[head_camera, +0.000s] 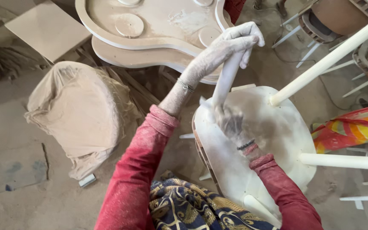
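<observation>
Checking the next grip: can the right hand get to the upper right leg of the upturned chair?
Probably yes: the right hand rests on the seat underside, and nothing stands between it and that leg.

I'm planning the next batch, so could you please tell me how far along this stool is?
Done: the upturned white stool has all four legs fitted and looks evenly coated. In hand: the left hand grips the top of one leg while the right hand, blurred, rubs near its base. Left: the other legs are untouched now; whether they need rubbing, I cannot tell.
</observation>
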Demonstrator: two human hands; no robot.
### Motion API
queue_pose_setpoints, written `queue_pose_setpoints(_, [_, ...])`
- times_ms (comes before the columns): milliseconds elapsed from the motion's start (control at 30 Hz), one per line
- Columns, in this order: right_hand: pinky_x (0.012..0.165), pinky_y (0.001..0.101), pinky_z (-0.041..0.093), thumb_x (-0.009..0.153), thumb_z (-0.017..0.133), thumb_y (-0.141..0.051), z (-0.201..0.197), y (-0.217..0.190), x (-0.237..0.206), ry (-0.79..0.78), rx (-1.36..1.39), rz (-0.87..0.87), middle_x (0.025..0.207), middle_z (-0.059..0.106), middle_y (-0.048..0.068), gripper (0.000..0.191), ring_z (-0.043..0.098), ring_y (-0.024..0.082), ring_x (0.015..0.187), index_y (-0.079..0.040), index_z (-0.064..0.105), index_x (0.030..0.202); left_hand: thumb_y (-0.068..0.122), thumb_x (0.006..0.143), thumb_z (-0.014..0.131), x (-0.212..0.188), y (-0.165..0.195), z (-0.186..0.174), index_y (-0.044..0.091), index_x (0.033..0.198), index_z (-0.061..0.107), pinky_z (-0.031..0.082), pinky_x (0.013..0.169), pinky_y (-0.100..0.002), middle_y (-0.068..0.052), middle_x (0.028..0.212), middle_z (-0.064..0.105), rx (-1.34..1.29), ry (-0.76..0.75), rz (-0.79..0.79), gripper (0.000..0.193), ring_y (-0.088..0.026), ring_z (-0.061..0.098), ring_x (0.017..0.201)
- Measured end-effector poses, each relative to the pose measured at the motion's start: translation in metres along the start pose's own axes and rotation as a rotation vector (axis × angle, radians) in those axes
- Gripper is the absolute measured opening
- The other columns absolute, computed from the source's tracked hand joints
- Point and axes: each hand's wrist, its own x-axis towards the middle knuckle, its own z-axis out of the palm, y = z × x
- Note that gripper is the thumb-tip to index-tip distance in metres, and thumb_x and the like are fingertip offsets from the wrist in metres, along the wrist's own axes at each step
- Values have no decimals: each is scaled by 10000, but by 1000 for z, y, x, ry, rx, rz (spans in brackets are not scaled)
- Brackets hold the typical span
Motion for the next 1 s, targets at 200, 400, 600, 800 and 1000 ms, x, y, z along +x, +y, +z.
queue_pose_setpoints(200, [597,457,477,965,626,-142,-11,22,26,-30,97,145,709,598,65,64,623,267,660,-97,635,920,303,1087,579,-2,3,-3,46,1155,610,523,665,-253,-22,767,612,23,-39,-53,268,-106,618,674])
queue_pose_setpoints(400, [649,448,507,901,615,-119,54,-13,-37,24,79,-9,854,640,81,158,646,270,760,-69,653,1046,278,1089,567,-4,6,4,45,1153,623,515,667,-255,-27,752,601,-8,5,9,247,-112,609,674])
queue_pose_setpoints(600, [680,450,514,912,622,-150,5,5,-1,54,27,25,865,655,78,141,651,268,780,-82,663,1029,233,1072,545,-12,21,14,47,1146,621,521,671,-237,-12,783,625,48,58,-30,214,-90,627,720])
queue_pose_setpoints(800, [711,451,521,923,630,-181,-27,16,36,90,67,150,875,669,75,132,656,267,800,-95,674,1013,189,1088,549,-10,24,17,33,1145,603,529,767,-243,-10,902,621,-2,72,-101,175,-81,608,797])
queue_pose_setpoints(1000, [742,453,528,934,637,-212,35,-23,-25,-7,84,140,885,684,73,130,661,265,820,-108,684,996,208,1058,548,-7,19,14,40,1080,617,556,738,-262,-20,789,630,85,131,-92,183,-101,638,732])
